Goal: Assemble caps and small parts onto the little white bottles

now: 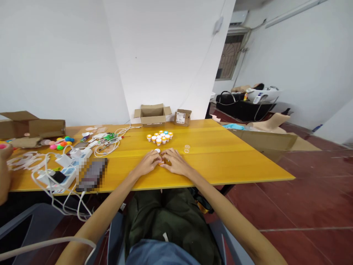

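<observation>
My left hand point(149, 163) and my right hand point(176, 162) meet over the table near its front edge. Their fingertips close round a small orange piece point(161, 163), mostly covered by the fingers, so its exact kind cannot be made out. Just beyond the fingers lies a white round piece point(157, 150). To the right of my right hand are clear plastic rings point(186, 148). Farther back stands a tight group of small white-and-orange tubs point(159, 140), one with a teal top point(166, 132).
Behind the tubs are an open carton point(153, 118) and a smaller box point(182, 117). On the left lie white cables, a power strip point(67, 176), a blurred dark phone point(92, 175) and colourful balls point(60, 143). Another person's hand point(4, 154) shows at the left edge.
</observation>
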A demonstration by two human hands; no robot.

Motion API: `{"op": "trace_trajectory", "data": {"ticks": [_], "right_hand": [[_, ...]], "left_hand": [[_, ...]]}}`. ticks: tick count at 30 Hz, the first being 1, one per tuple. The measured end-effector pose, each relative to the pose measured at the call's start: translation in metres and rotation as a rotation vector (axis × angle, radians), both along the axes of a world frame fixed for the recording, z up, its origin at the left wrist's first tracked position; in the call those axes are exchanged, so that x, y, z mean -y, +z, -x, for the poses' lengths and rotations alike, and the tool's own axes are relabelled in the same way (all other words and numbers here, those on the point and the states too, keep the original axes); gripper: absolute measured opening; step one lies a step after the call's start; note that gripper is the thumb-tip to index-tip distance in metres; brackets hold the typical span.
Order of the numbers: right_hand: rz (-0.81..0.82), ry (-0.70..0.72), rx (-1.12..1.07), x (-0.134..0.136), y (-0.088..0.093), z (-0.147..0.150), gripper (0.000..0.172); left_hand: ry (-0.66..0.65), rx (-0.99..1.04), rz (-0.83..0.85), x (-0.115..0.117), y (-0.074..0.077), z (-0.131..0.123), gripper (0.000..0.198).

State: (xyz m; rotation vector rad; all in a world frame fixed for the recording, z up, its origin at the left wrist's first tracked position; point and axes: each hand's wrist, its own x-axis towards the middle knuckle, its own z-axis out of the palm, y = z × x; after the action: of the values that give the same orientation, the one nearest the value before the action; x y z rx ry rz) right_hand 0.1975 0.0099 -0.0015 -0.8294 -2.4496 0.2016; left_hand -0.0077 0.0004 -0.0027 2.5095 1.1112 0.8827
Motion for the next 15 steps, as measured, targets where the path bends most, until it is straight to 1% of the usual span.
{"op": "trace_trajectory", "data": {"ticks": [15], "right_hand": [[-0.003,0.002,-0.024,-0.0016,-0.0027,0.0004,0.012]], "left_hand": [[0.027,0.009,0.007,-0.0003,-0.0001,0.0005,0.016]]}}
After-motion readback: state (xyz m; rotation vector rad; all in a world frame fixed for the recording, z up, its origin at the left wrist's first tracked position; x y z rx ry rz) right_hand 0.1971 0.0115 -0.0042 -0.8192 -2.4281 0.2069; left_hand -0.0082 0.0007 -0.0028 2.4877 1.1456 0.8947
